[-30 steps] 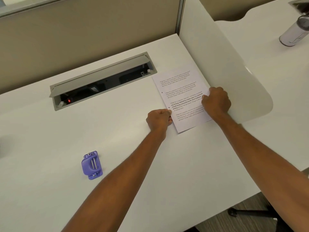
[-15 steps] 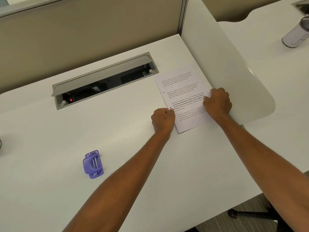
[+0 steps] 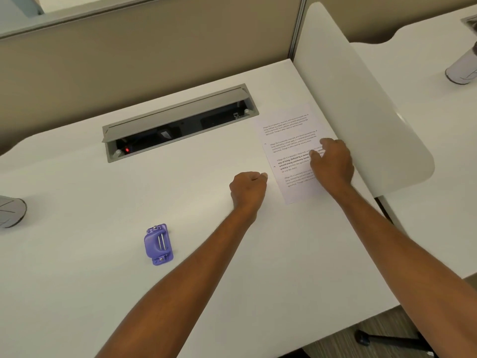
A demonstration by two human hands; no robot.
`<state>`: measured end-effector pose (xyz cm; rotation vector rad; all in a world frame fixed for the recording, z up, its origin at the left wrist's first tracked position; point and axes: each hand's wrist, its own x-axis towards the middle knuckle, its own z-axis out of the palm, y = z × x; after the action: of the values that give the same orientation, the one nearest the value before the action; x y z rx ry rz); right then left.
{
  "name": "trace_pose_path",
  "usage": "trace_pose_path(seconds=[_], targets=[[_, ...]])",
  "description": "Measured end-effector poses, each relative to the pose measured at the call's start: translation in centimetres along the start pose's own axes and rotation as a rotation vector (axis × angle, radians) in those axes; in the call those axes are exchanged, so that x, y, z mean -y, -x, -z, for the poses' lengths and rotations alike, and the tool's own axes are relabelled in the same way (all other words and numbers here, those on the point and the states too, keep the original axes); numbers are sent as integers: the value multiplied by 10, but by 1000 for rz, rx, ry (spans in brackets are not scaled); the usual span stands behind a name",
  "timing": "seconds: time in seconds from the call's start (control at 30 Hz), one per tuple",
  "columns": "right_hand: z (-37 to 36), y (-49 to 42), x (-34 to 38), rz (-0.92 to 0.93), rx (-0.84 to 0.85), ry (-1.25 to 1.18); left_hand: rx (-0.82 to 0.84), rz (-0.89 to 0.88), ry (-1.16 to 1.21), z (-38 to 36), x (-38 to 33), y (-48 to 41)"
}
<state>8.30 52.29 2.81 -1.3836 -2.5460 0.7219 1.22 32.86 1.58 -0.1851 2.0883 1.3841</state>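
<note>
A printed sheet of paper (image 3: 289, 136) lies flat on the white desk (image 3: 206, 280), close to the side divider. My right hand (image 3: 331, 164) rests on the sheet's right half, fingers loosely spread and touching the text. My left hand (image 3: 249, 188) is a curled fist on the desk just left of the sheet's edge, a small gap from it, holding nothing. A small purple hole punch (image 3: 157, 244) sits on the desk to the near left, away from both hands.
An open grey cable tray (image 3: 180, 122) with a red light is set into the desk behind the hands. A white divider (image 3: 361, 99) rises right of the paper. Grey cylinders stand at far right (image 3: 462, 71) and far left (image 3: 10, 213). A chair base (image 3: 387, 339) shows below the desk edge.
My left hand has come off the paper's left edge and sits just beside it. My right hand's fingers have uncurled from a fist and spread over the sheet.
</note>
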Motion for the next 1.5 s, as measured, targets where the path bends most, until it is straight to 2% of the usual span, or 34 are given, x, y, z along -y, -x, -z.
trace_pose_path(seconds=[0.23, 0.47, 0.63, 0.7, 0.83, 1.03, 1.2, 1.5], targets=[[-24, 69, 72, 91, 124, -235, 33, 2, 114, 89, 12, 25], [-57, 144, 141, 156, 311, -391, -178, -57, 67, 184, 37, 45], [-75, 169, 143, 61, 419, -448, -285, -72, 5, 204, 51, 52], [-112, 231, 187, 123, 533, -409, -413, -32, 59, 271, 91, 64], [-131, 244, 182, 73, 596, -413, -429, 33, 42, 268, 114, 64], [-148, 267, 191, -1, 667, -317, -337, 121, 48, 273, 133, 63], [-153, 272, 194, -54, 687, -344, -245, 94, 41, 272, 142, 61], [-153, 270, 188, -107, 689, -427, -206, -31, 42, 270, 143, 72]])
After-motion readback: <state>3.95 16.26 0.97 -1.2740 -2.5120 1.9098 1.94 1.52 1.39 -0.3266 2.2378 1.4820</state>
